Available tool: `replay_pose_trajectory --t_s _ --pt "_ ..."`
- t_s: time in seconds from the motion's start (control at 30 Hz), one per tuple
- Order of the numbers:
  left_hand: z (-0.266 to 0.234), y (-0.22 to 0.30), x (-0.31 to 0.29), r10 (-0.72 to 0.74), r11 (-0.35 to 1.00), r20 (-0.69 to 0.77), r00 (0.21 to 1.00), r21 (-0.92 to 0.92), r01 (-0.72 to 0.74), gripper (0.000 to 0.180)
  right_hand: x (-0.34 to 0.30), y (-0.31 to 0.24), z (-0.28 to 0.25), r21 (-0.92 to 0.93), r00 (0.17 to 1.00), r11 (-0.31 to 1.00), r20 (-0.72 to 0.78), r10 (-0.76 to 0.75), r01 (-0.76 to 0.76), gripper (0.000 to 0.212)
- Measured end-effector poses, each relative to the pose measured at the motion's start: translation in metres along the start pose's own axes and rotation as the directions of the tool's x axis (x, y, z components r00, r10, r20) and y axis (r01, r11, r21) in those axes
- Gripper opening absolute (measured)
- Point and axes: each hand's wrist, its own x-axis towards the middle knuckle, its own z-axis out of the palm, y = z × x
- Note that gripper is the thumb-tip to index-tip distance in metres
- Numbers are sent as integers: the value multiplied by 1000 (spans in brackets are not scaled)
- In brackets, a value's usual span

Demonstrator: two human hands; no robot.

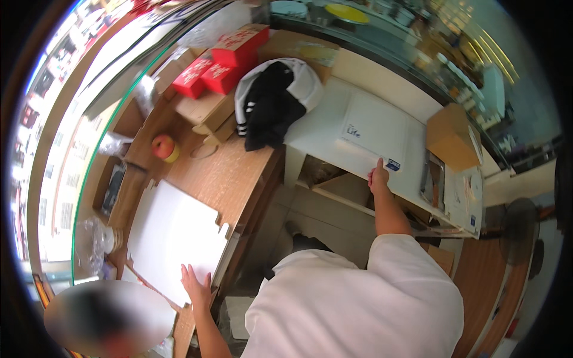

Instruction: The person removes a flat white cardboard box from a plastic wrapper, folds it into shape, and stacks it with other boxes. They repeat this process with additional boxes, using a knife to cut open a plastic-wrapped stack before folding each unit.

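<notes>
My left hand rests with spread fingers on the near end of a white flat cardboard sheet. The sheet has notched, tabbed edges and lies on the wooden counter. Out to the right, my right hand is at the near edge of a flat white cardboard box on a white table. Its thumb lies on top by a dark blue label, with the other fingers curled at the edge. Their undersides are hidden.
Red boxes, a black-and-white garment and a red-yellow apple-shaped object are on the wooden counter. A brown carton stands at the white table's right. Glass borders the left. A blurred oval hides the lower left.
</notes>
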Motion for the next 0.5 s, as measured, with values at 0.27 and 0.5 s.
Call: replay_pose_trajectory --t_s 0.27,0.5 --pt "14 -18 -14 101 994 -232 967 -23 -110 58 -268 80 180 194 -74 327 935 -347 925 28" --pt "7 -24 -28 116 992 -251 961 -9 -122 57 -331 141 267 675 -655 -181 738 163 715 58"
